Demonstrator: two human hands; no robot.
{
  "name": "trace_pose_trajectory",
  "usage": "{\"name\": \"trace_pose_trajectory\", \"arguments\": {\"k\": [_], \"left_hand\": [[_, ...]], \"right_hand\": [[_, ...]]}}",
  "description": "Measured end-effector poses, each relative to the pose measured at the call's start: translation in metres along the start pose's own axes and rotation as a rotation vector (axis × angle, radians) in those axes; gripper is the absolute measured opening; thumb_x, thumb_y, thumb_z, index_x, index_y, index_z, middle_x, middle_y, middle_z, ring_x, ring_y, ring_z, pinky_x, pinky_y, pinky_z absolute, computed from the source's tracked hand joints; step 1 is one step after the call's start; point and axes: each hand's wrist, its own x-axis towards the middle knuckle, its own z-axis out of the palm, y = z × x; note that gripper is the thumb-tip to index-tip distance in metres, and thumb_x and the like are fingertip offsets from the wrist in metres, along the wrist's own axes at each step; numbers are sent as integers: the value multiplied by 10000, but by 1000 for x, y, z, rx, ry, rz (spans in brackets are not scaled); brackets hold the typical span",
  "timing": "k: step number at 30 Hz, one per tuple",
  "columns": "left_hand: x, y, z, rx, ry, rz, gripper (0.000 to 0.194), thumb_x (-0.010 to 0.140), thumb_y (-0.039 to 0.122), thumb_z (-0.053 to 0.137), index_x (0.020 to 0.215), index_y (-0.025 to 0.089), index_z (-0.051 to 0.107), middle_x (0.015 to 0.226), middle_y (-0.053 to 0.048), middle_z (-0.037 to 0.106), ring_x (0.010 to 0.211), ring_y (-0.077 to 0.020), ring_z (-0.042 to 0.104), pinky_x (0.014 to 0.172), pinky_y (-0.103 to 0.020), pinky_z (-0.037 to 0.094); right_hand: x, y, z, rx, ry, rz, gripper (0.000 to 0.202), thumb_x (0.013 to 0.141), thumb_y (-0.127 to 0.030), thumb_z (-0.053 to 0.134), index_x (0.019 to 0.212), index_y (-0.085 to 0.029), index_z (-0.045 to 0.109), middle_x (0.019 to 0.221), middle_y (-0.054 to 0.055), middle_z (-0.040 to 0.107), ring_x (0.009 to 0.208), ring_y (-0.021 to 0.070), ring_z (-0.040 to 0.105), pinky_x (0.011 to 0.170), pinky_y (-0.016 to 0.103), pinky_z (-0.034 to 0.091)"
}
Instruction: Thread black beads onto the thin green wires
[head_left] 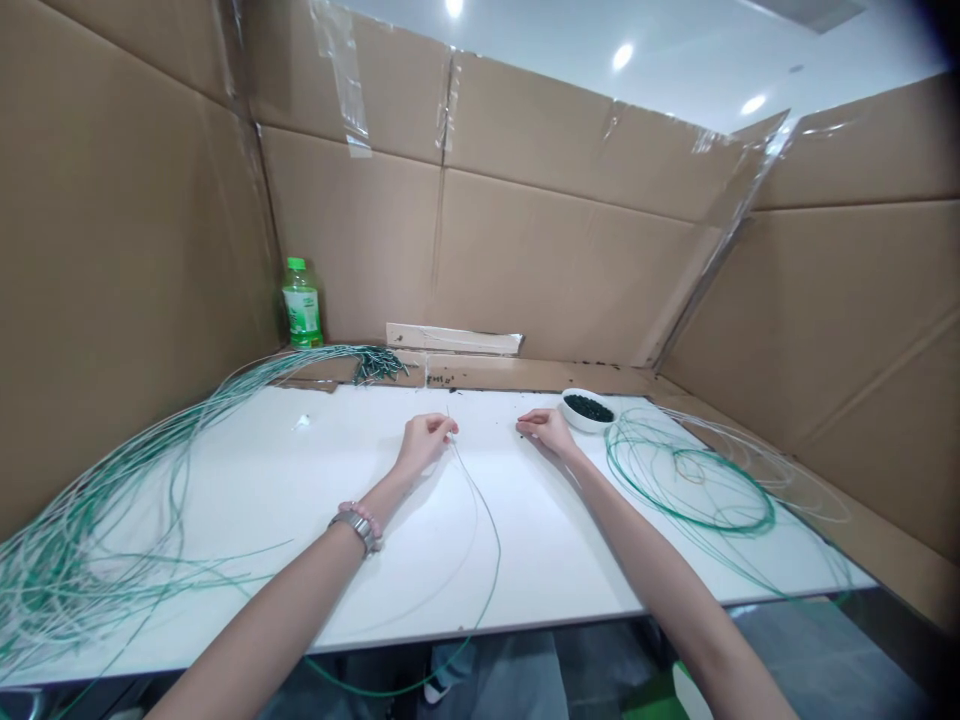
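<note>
My left hand (429,440) pinches a thin green wire (498,540) near its upper end, over the middle of the white table. From the fingers the wire curves down past the table's front edge. To the right, my right hand (546,430) has its fingers pressed together just above the tabletop, beside a white bowl (613,421) of small dark beads (589,407). Whatever its fingertips may hold is too small to make out. The two hands are apart.
A large bundle of green and white wires (82,520) covers the left side, its dark beaded ends (379,364) at the back. Coiled green wire (750,515) lies right. A green bottle (303,308) stands at the back left. Cardboard walls (562,230) surround the white table (390,590).
</note>
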Motion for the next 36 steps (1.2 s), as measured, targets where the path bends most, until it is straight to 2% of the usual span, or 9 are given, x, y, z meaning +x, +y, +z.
{"name": "trace_pose_trajectory", "arguments": {"k": [8, 14, 26, 36], "left_hand": [[0, -1, 0, 5, -1, 3, 261, 892, 331, 546, 1015, 107, 598, 963, -61, 623, 807, -140, 607, 699, -300, 533], [-2, 2, -1, 20, 4, -13, 256, 893, 332, 544, 998, 105, 599, 933, -54, 623, 774, -130, 603, 666, -280, 529], [-6, 5, -3, 16, 6, -24, 254, 899, 334, 536, 980, 101, 597, 890, -44, 619, 731, -116, 596, 640, -265, 524], [-7, 4, -3, 6, -4, -19, 257, 900, 337, 533, 983, 102, 596, 899, -47, 620, 744, -120, 598, 651, -272, 526]], "right_hand": [[-7, -5, 0, 43, 18, 26, 267, 897, -320, 559, 1081, -128, 580, 1033, 60, 612, 852, 142, 614, 720, 309, 539], [-9, -7, -2, 49, 3, 42, 274, 899, -322, 556, 1093, -130, 575, 1051, 64, 608, 878, 150, 613, 745, 326, 538], [-10, -4, -3, 70, -8, 26, 292, 899, -325, 555, 1119, -133, 566, 1089, 71, 597, 922, 165, 608, 782, 353, 532], [-9, -3, -4, 19, 38, -3, 286, 900, -326, 553, 1109, -131, 568, 1064, 67, 604, 892, 155, 613, 761, 339, 536]]}}
